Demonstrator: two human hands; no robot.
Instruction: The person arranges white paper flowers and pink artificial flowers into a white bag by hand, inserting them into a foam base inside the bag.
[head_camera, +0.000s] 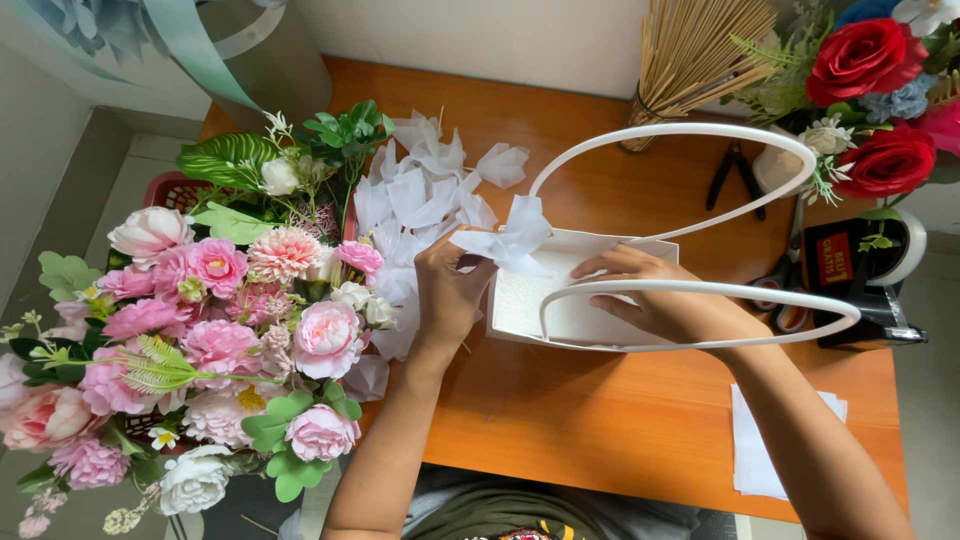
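Two hands are engaged on one white gift bag, which is laid on its side on the orange wooden table, mouth turned toward the left hand. The bag's long axis is run left to right across the view; its two white loop handles are extended to the right, past the right wrist.

A white ribbon bow is seated at the upper left corner of the bag. The left hand is nearer to it: fingers are curled and the bow's tail is pinched at the fingertips, bow lying just up and right of them. The right hand is laid flat on the bag's side panel, fingers extended and close together, passed between the two handles.

White foam-like filling is seen inside the bag's opening. The bag is plain matte white, stiff-sided.

Loose white tissue pieces are piled behind the left hand. A pink artificial flower bouquet is positioned well left; red roses, pliers and scissors at the far right.
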